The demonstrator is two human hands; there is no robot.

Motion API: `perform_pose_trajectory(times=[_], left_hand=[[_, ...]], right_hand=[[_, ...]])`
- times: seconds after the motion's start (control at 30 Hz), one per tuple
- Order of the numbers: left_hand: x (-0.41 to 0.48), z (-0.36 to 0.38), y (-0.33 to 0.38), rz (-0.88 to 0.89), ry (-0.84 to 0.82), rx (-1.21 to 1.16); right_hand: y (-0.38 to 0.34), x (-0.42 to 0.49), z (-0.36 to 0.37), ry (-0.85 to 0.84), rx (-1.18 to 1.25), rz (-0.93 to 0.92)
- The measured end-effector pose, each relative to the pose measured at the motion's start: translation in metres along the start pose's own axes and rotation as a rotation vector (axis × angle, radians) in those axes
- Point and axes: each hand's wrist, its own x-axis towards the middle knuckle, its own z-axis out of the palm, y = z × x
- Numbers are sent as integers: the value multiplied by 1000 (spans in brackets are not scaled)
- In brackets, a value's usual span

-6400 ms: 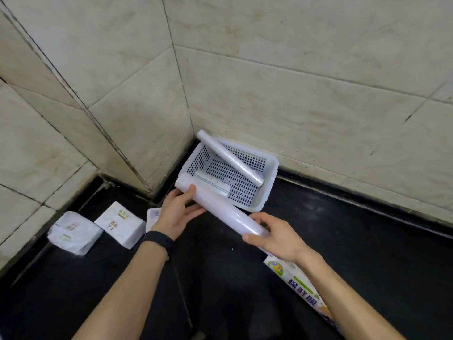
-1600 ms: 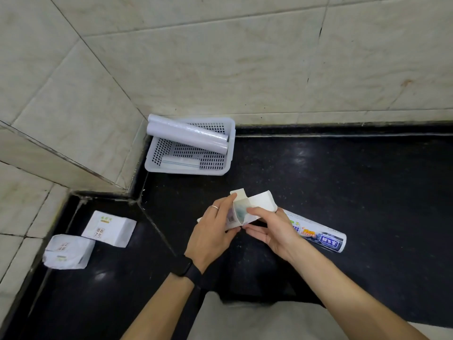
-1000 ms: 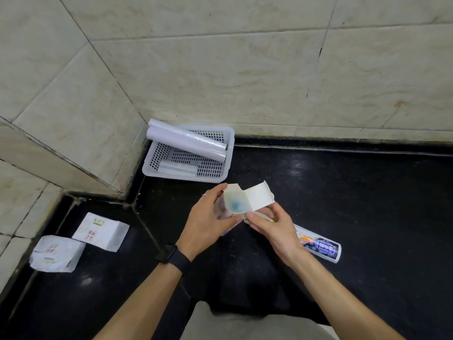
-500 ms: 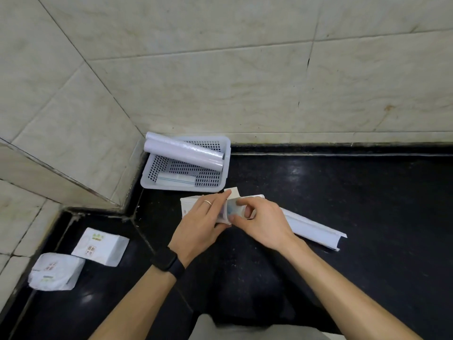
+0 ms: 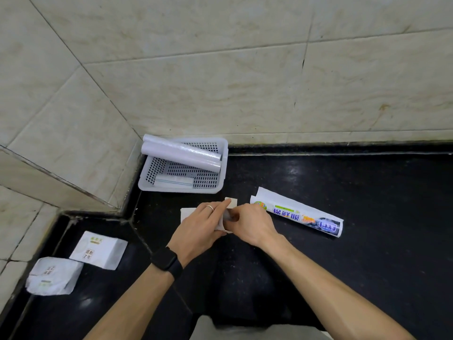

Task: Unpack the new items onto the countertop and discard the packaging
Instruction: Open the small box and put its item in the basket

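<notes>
A small white cardboard box is grasped by the curled fingers of the left hand, and its raised end flap is pinched by the right hand. The grip is judged to steady the box so its contents can be drawn out; those contents are hidden. The box is held low over the glossy black countertop, near the middle. Just right, a printed paper sleeve lies flattened, apparently awaiting disposal. Farther back, two smooth film-wrapped rolls rest across a perforated plastic basket. Two soft white packets lie near left.
</notes>
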Motion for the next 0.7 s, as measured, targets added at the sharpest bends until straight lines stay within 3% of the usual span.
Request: perform_pose_trajectory(times=[0.43, 0.7], left_hand=[[-8, 0, -16, -78, 3, -5], [1, -3, -7, -22, -22, 72]], right_hand=[[55, -6, -20, 101, 341, 48], [46, -12, -8, -46, 559, 107]])
